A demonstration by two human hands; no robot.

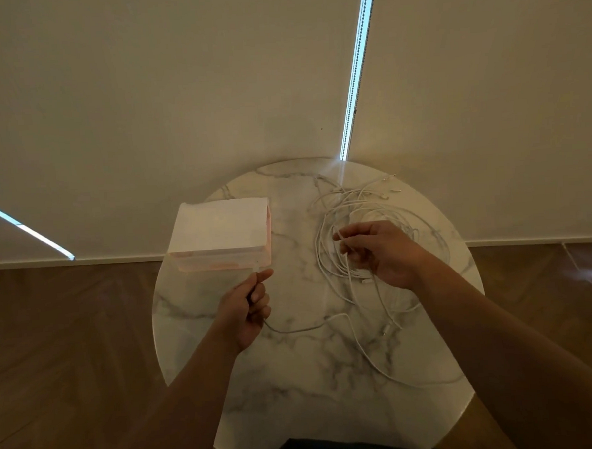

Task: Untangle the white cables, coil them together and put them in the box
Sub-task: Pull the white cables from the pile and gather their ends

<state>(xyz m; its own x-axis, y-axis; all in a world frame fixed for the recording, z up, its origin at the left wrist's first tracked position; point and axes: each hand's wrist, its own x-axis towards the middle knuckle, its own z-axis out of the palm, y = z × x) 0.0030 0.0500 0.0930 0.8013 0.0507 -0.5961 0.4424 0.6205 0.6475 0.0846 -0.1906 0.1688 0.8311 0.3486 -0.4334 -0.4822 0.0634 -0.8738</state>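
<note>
Two hands grip: the left hand [246, 309] pinches one loose cable [293, 331] by its end just below the single box [219, 233], the right hand [382, 254] pinches strands of the white cables [355, 211] tangled on the one table [296, 389], so feeding slack gently rather than tugging seems wise, their number uncountable.

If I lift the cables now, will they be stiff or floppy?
Probably floppy: the cables lie in loose, curving loops on the table. Likely light: the left hand holds one end by a pinch. They may rise as one snagged bunch, since strands cross near the right hand.
</note>
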